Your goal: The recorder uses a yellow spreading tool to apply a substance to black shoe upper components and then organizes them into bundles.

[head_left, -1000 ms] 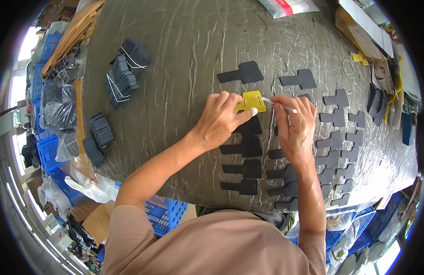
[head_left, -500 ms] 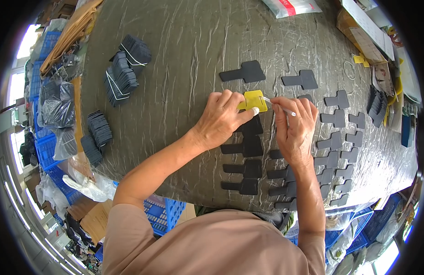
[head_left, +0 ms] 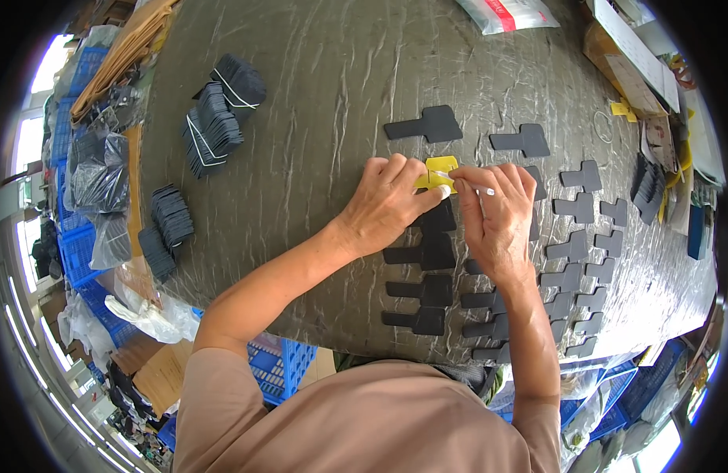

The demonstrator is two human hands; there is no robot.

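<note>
A small yellow slotted template (head_left: 440, 165) lies over one of the black tag-shaped pieces. My left hand (head_left: 382, 201) pinches and presses it down, with a white covering on the thumb tip. Between the fingers and thumb of my right hand (head_left: 502, 217) is a slim white pen (head_left: 484, 190), its tip over the template's slots. The piece under the template is mostly hidden. Just below sits another black tag-shaped piece (head_left: 437, 251), in a column of similar ones. Beyond my hands lie two single pieces, one black tag (head_left: 439, 124) and another black tag (head_left: 533, 140).
Rows of smaller black tags (head_left: 575, 208) cover the table's right side. Banded black stacks (head_left: 214, 126) and loose stacks (head_left: 172, 217) stand at left. A plastic bag (head_left: 510, 14) lies at the far edge; a cardboard box (head_left: 608, 51) stands far right. Blue crates (head_left: 281, 366) sit below the table edge.
My right hand has moved slightly left, bringing the pen tip from the template's right edge onto its slots. My left hand stays pressed on the template. The whole view has shifted a little.
</note>
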